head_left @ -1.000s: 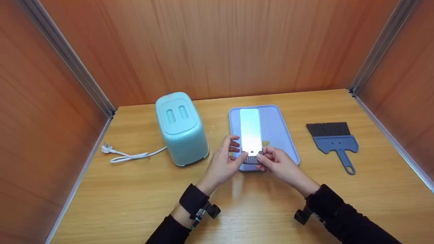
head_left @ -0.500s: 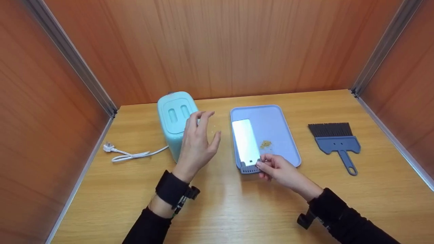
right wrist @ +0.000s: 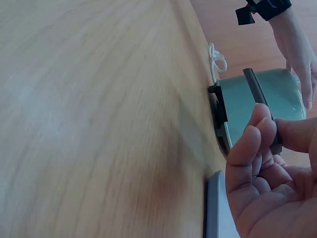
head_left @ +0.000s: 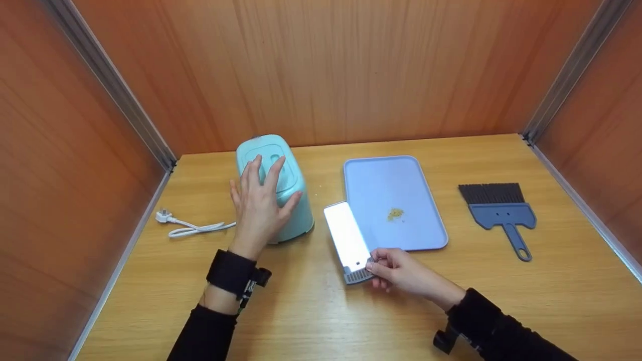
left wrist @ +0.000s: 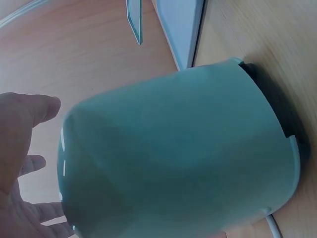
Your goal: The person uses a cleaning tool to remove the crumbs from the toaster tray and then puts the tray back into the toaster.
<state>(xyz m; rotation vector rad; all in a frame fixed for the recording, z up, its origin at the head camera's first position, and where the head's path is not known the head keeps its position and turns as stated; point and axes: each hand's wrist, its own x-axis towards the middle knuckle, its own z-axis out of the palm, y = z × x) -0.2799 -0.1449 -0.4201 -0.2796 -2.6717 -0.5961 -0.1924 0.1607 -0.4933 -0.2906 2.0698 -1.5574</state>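
My right hand (head_left: 401, 271) pinches the slotted grey end of a toaster crumb tray (head_left: 345, 233) between thumb and fingers. The tray's shiny metal plate slants up to the left, partly over the near left edge of the lilac serving tray (head_left: 419, 193). My left hand (head_left: 258, 213) is at the top of the mint-green toaster (head_left: 299, 215), fingers spread. In the left wrist view its fingertips (left wrist: 52, 210) lie close to the toaster's top; contact is hard to tell. A small heap of yellowish crumbs (head_left: 395, 214) lies on the serving tray.
A blue hand brush (head_left: 501, 214) with dark bristles lies at the right. The toaster's white cord and plug (head_left: 164, 216) lie at the left. A few specks dot the table between toaster and serving tray. Wooden panels enclose the table's back and sides.
My left hand has let go of the crumb tray and moved left to the toaster. The right hand has brought the crumb tray left and nearer, off the serving tray, uncovering the crumbs.
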